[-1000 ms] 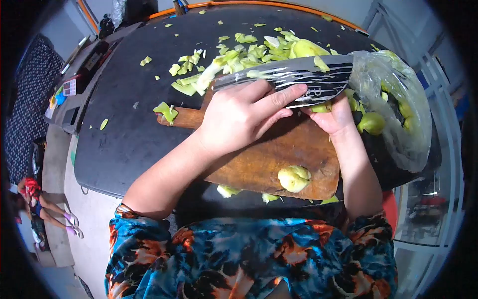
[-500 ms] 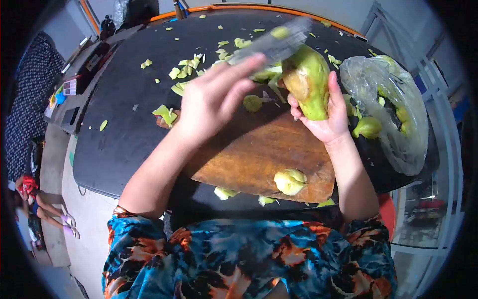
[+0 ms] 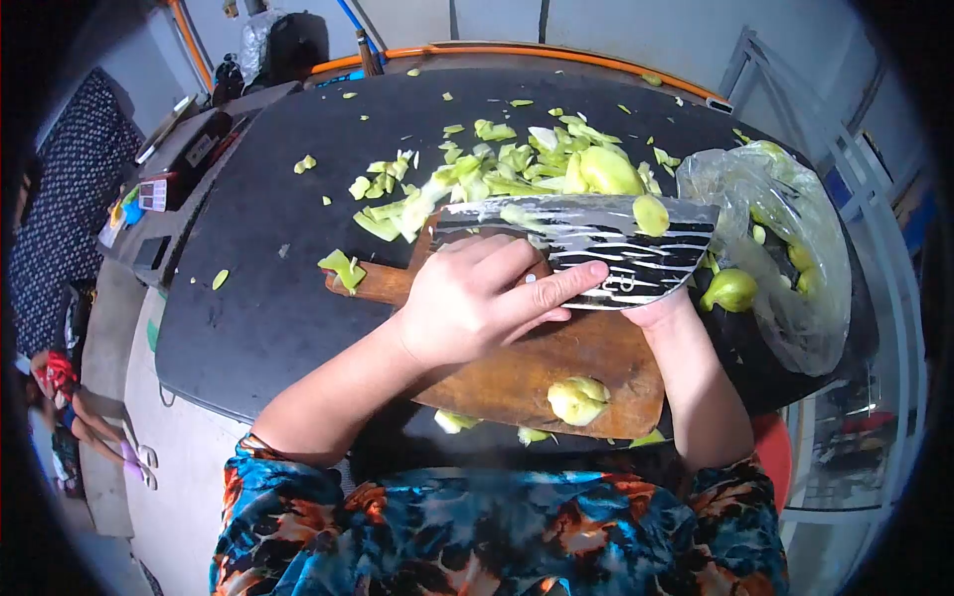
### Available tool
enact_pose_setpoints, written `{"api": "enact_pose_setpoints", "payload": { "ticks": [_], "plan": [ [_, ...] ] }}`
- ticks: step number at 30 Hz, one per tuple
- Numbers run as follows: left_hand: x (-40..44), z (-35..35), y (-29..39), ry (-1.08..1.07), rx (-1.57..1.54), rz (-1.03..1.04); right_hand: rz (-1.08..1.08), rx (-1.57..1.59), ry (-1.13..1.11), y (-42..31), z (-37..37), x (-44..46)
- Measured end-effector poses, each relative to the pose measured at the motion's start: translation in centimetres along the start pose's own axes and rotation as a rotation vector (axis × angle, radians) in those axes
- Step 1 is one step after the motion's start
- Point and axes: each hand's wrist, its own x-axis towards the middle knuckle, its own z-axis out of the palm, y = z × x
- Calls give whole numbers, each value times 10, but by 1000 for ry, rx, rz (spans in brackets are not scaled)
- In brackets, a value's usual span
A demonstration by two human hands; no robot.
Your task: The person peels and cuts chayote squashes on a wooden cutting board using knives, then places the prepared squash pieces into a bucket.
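A broad cleaver with a black-and-silver patterned blade is held in my left hand, one finger stretched along the blade. A pale green slice clings to the blade. My right hand is behind the cleaver's lower edge, its fingers mostly hidden. The green fruit seen in it half a second ago is covered by the blade. Below both hands lies a wooden board, with a peeled, pale piece near its front edge. Green peelings and a larger green fruit lie beyond the cleaver.
A clear plastic bag with green fruit inside lies on the right of the black table. Beside it rests a small green fruit. At the far left, a person is partly visible near the floor.
The cleaver came down from its raised, blurred position and now lies across my right hand, covering the fruit. The whole view has shifted, with the table lower in it.
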Motion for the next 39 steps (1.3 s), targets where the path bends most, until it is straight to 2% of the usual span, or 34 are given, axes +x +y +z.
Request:
{"api": "enact_pose_setpoints", "payload": {
  "ticks": [2, 3, 4, 6, 7, 8, 10, 12, 13, 16, 19, 21, 22, 24, 26, 28, 30, 31, 34, 37, 39],
  "plan": [
    [-1, 2, -1, 5, 55, -23, 15, 73, 6, 2, 10, -2],
    [-1, 3, -3, 12, 81, -46, 32, 34, 215, 5, 18, -1],
    [-1, 4, -6, 17, 108, -71, 185, 210, -38, 1, 5, -4],
    [-10, 14, -44, 140, 130, -301, 210, -91, -150, 2, 27, -10],
    [-9, 3, -55, 137, 213, -516, 204, -134, -158, 9, 41, -13],
    [-12, -4, -63, 119, 288, -607, 175, -183, -22, 15, 55, -20],
    [-20, 1, -65, 123, 319, -580, 123, -139, -15, 10, 55, -16],
    [-23, 10, -59, 51, 241, -557, 93, -42, -33, -1, 42, -10],
    [-18, 10, -53, -55, 248, -596, 102, -57, -89, -8, 31, -7],
    [-14, 17, -52, -164, 250, -533, 8, -122, 119, -23, 25, -6],
    [-16, 14, -54, -233, 285, -445, -86, -75, 184, -35, 28, -6],
    [-13, 7, -43, -205, 363, -440, -82, -52, 38, -37, 13, -7],
    [-3, 0, -32, -190, 273, -432, -78, -41, -36, -39, 10, -7],
    [15, -14, -6, -159, 94, -421, -78, -48, -32, -37, 10, -7],
    [20, -8, 16, -245, -354, -265, -77, -77, -53, -35, 6, -5],
    [14, 6, 37, -418, -434, -100, -61, -84, 0, -34, 5, -3],
    [0, 27, 50, -510, -414, -24, -54, -92, 57, -33, 3, -3],
    [-4, 33, 55, -502, -423, -57, -54, -99, 86, -32, 3, -3],
    [-4, 36, 56, -682, -453, -114, -59, -119, 143, -34, 5, -1],
    [-4, 33, 57, -658, -508, -229, -58, -140, 155, -34, 4, -1],
    [-3, 30, 57, -656, -459, -216, -63, -161, 142, -34, 1, -1]
  ]
}}
